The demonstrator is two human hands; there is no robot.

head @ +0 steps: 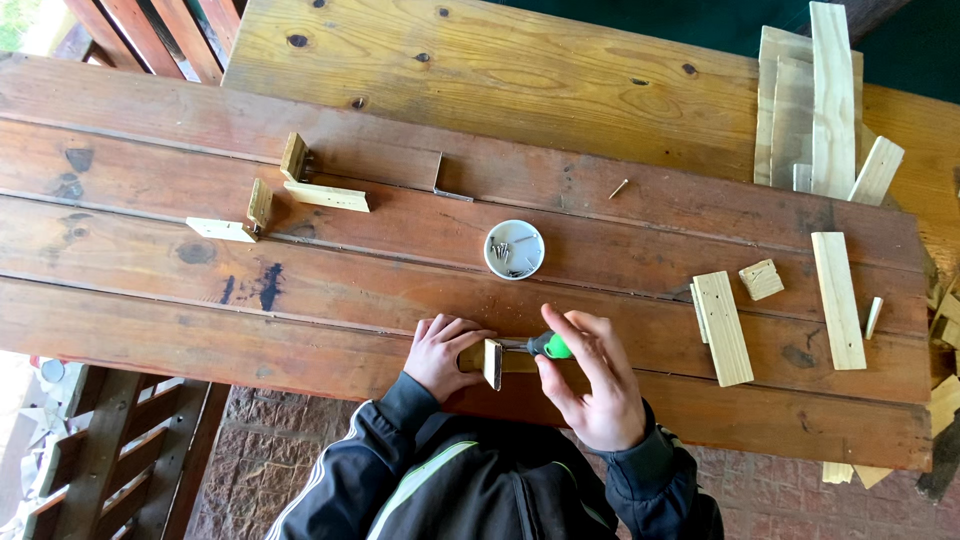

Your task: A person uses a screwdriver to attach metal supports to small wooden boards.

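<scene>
My left hand (443, 352) presses on a small L-shaped wooden piece (493, 362) lying on the near plank of the brown table (300, 300). My right hand (590, 378) grips a green-handled screwdriver (548, 346), its tip pointing left against the upright part of that piece. A white round cup of screws (514, 249) sits just beyond my hands.
Two finished L-shaped wooden pieces (318, 180) (240, 218) lie at the left. A metal angle bracket (445, 184) and a loose screw (619, 188) lie farther back. Several cut slats (722, 326) and a stack of boards (815, 110) are at the right. A bench (100, 450) stands below left.
</scene>
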